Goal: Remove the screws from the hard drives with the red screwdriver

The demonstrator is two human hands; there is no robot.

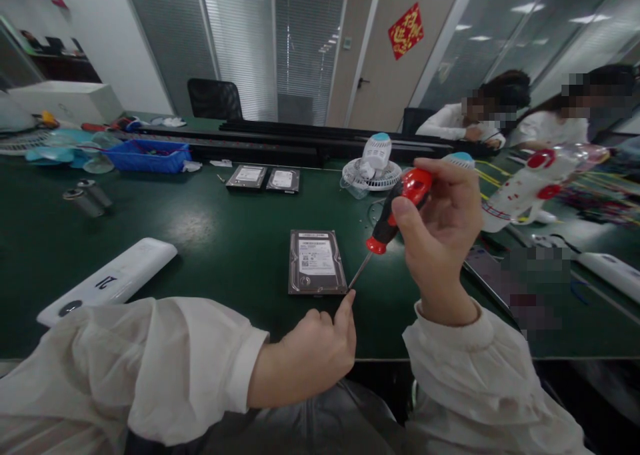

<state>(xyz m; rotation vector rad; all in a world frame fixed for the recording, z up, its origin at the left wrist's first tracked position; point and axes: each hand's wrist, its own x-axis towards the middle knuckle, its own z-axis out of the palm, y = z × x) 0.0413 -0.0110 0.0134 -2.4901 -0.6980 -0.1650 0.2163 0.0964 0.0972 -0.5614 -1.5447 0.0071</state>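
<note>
A hard drive [317,261] lies label up on the green table in front of me. My right hand [443,221] grips a red and black screwdriver [400,208] by its handle, thumb along the side. The screwdriver slants down to the left, its tip at the drive's near right corner. My left hand [320,345] is at that same corner, index finger stretched to the tip and the other fingers curled in. Whatever those fingers may hold is hidden.
Two more drives [265,179] lie farther back, near a blue bin [149,156]. A white device marked 21 [113,278] is at left. A small white fan [375,161], a clear bottle [540,185] and a phone [493,278] are to the right. Two people sit beyond.
</note>
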